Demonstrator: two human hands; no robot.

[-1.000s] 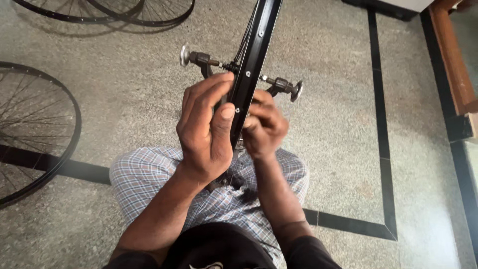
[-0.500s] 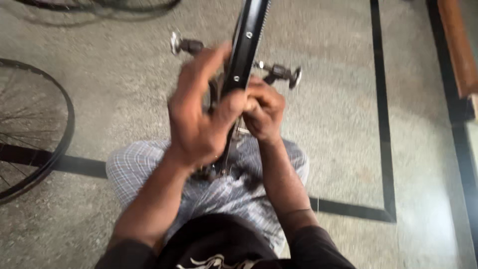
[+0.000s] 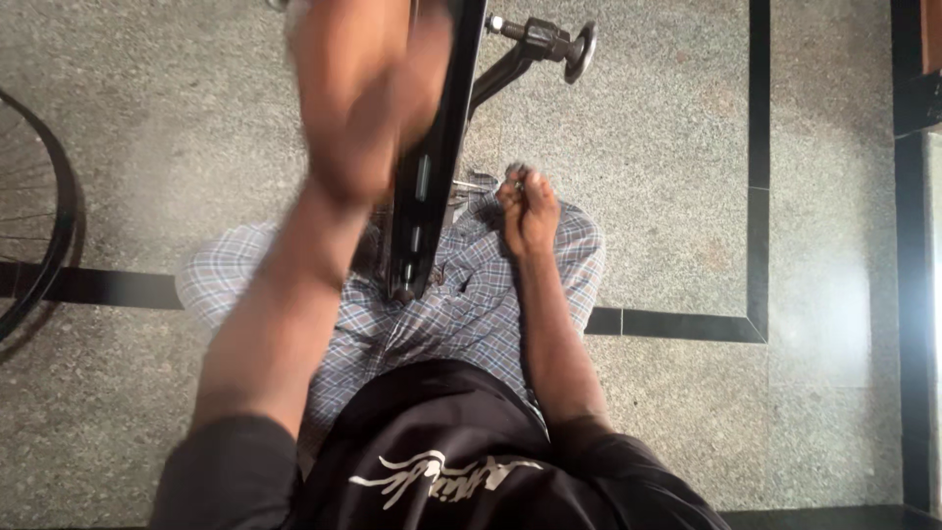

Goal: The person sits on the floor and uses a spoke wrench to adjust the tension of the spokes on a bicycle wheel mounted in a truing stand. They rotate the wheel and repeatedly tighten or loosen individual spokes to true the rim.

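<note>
Head view: we see left hand (image 3: 358, 108) blurred on black rim (image 3: 432, 186), grip unclear; right hand (image 3: 528, 208) pinches small metal part, rim steadied over lap.

- Our left hand (image 3: 368, 108): raised high, blurred, forearm stretched upward; grip cannot be told.
- Our right hand (image 3: 528, 208): lower, fingers curled shut, fingertips pinched together.

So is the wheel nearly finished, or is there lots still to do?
Hard to say how near. Done: the black wheel rim sits in a stand whose knobbed clamp shows at the top. In hand: the blurred left hand is on the rim, and the right hand pinches something small beside thin spokes. Left: another wheel lies on the floor.
</note>
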